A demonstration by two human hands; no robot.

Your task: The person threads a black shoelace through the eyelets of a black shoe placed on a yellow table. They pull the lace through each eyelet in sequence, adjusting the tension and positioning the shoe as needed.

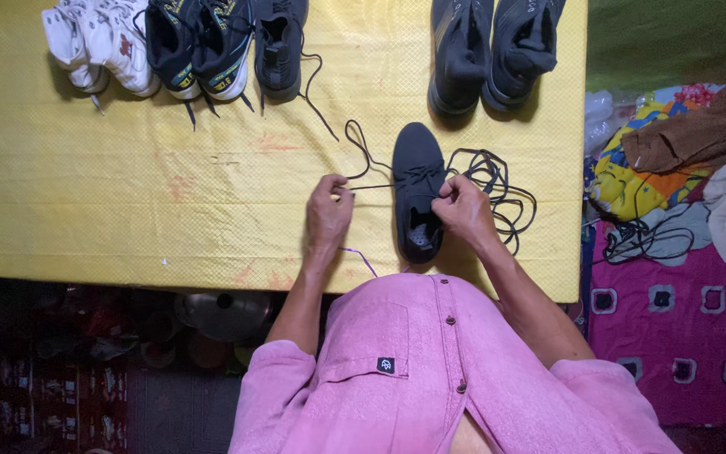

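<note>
Shoe: the dark shoe [418,189] lay on the yellow bench [128,193], just in front of you.
Left hand: your left hand [329,212] pinched the black lace [371,186], fingers closed on it.
Right hand: your right hand [462,208] gripped the lace at the shoe's eyelets.
Behind: 5 other shoes [279,46] stood along the far edge.

A yellow woven cloth [128,210] is covering the tabletop. A magenta patterned spread [682,336] is lying to the right, crumpled fabrics [682,160] piling on it. Dim clutter is sitting on the floor [86,336] beneath.
</note>
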